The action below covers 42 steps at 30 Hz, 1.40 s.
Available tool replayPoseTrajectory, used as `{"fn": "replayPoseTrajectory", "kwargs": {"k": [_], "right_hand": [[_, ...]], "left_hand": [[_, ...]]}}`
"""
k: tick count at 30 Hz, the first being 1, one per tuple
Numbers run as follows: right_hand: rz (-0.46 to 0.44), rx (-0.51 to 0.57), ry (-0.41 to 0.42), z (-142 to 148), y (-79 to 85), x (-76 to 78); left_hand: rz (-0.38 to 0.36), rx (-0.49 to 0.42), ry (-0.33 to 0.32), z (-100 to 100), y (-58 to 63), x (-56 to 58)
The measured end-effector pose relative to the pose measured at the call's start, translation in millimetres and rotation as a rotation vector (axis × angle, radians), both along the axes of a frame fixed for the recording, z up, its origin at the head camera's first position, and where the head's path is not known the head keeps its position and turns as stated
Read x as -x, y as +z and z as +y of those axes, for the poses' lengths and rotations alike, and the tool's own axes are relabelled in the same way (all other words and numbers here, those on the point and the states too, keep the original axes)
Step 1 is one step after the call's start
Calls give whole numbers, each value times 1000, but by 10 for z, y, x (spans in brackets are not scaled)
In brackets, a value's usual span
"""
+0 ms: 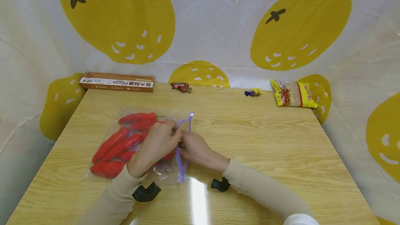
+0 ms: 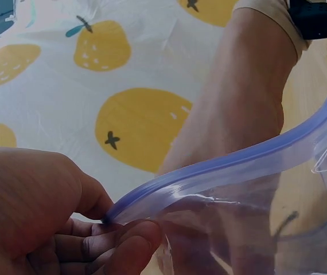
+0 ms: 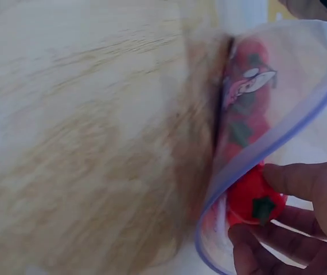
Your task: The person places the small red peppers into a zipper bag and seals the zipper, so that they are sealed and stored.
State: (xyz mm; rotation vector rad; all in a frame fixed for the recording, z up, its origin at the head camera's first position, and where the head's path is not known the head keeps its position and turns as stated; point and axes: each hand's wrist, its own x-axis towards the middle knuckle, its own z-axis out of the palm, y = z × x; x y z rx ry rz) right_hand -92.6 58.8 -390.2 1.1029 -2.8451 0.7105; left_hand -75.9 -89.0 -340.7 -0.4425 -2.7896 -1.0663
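Observation:
A clear zip bag [image 1: 181, 169] with a purple zip edge lies on the table, with several red peppers [image 1: 110, 143] inside. My left hand [image 1: 159, 141] reaches over the bag; in the left wrist view its thumb and fingers pinch the purple zip edge [image 2: 209, 163], and the mouth stands open. At that mouth my right hand [image 1: 200, 152] holds a red pepper [image 3: 252, 192] between thumb and fingers, its green stem end showing in the right wrist view. The pepper's other end is hidden by the bag and hand.
Along the table's back edge lie a pasta box [image 1: 117, 82] at left, a wrapped red snack [image 1: 181, 87], a small purple and yellow wrapped candy [image 1: 253, 92], and a yellow food packet [image 1: 293, 93] at right. A fruit-patterned cloth [image 1: 212, 27] hangs behind the table.

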Motion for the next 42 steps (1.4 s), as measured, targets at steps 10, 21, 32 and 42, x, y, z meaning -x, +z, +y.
{"fn": "replayPoseTrajectory", "kwargs": {"k": [10,21,32,42], "right_hand": [[-45,-30,-13,17,-97,-1],[90,73,-48,243,36,-9],[364,69,112,739,18,158],[445,-43,154,964,44,199]], "left_hand": [[-8,12,-2,8,11,-6],[-16,49,-26,14,18,-4],[-116,116,-123,31,120,-145],[-196,74,-265,51,281,-353]]}}
